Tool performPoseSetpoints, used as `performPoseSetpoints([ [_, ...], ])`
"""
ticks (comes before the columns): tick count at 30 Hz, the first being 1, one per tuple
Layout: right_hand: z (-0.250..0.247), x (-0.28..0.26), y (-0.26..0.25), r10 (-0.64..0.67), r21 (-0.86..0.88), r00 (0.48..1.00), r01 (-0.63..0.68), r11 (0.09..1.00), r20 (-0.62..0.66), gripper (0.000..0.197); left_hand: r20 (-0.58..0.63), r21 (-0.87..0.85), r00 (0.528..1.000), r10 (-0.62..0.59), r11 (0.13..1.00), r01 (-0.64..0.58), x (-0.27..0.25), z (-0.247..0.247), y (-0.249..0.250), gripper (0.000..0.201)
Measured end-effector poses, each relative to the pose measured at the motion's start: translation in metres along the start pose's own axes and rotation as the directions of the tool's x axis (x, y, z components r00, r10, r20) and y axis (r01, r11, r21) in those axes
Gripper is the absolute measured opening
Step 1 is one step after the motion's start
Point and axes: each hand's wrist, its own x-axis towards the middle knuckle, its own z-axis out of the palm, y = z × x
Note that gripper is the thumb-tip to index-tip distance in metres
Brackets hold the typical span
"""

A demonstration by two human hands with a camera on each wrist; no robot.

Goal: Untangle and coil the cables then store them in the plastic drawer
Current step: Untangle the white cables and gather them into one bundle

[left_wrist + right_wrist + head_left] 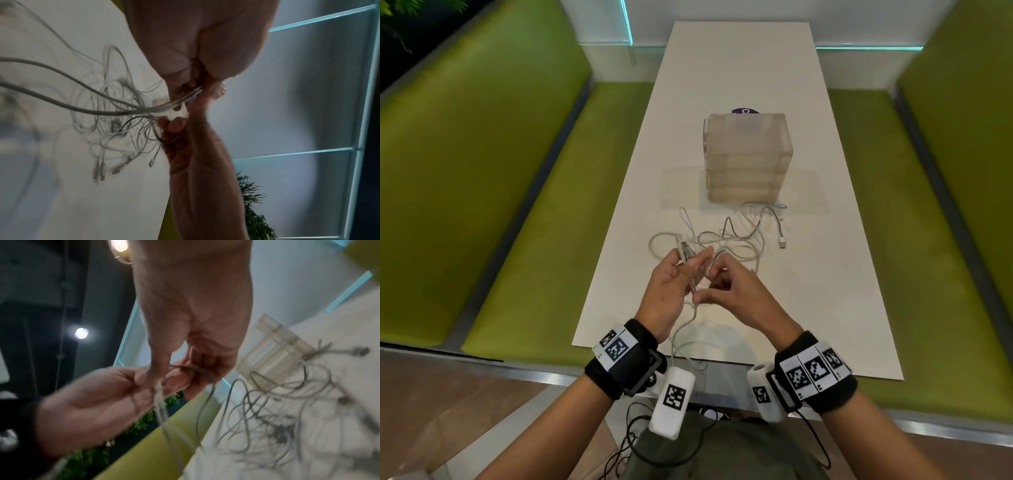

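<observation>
- left hand (671, 284) pinches a few cable ends, likely to keep them apart from the knot;
- right hand (736, 291) fingers curl round a strand;
- cables (729, 236) lie tangled on the worktop (842, 274), drawer box (748, 157) at 12 o'clock.

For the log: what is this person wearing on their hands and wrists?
The hands are bare. The left wrist has a black band with white panels printed with black square codes, and a white box with one such code hangs from it on a black bracket. The right wrist has a matching band and white box. Thin black cords trail from both wrists. No sleeves show.
</observation>
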Motion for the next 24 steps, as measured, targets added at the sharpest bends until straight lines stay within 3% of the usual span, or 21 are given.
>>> performPoseSetpoints([
  [2, -0.001, 0.006, 0.000, -0.001, -0.211, 0.996, 0.019, 0.977, 0.088, 0.034, -0.030, 0.003, 0.998, 0.050, 0.999, -0.050, 0.001, -0.002, 0.002, 0.016],
  [5, -0.003, 0.018, -0.012, -0.075, -0.215, 0.975, 0.121, 0.969, 0.208, 0.006, -0.037, 0.034, 0.992, 0.120, 0.992, -0.118, 0.000, -0.003, 0.007, 0.012],
  [8, -0.005, 0.039, -0.018, -0.216, -0.244, 0.927, 0.296, 0.924, 0.306, 0.025, -0.046, 0.037, 0.981, 0.189, 0.982, -0.187, -0.001, -0.004, 0.017, 0.011],
  [10, -0.007, 0.059, -0.013, -0.186, -0.419, 0.927, 0.318, 0.851, 0.326, 0.021, -0.067, -0.031, 0.978, 0.196, 0.980, -0.198, -0.003, -0.005, 0.027, 0.013],
  [13, -0.010, 0.081, -0.005, -0.132, -0.604, 0.966, 0.243, 0.759, 0.223, 0.009, -0.039, -0.137, 0.978, 0.203, 0.969, -0.206, -0.010, -0.002, 0.047, 0.016],
  [19, -0.037, 0.092, 0.017, -0.067, -0.501, 0.997, 0.044, 0.864, -0.027, 0.018, -0.098, -0.190, 0.960, 0.263, 0.942, -0.277, -0.014, -0.015, 0.076, 0.017],
  [21, -0.048, 0.089, 0.021, -0.030, -0.389, 0.996, -0.007, 0.921, -0.090, 0.022, -0.158, -0.126, 0.961, 0.226, 0.961, -0.247, -0.008, -0.028, 0.071, 0.022],
  [24, -0.051, 0.081, 0.011, -0.060, -0.270, 0.985, 0.015, 0.963, -0.161, 0.029, -0.210, 0.111, 0.971, 0.118, 0.989, -0.096, 0.004, -0.041, 0.049, 0.028],
])
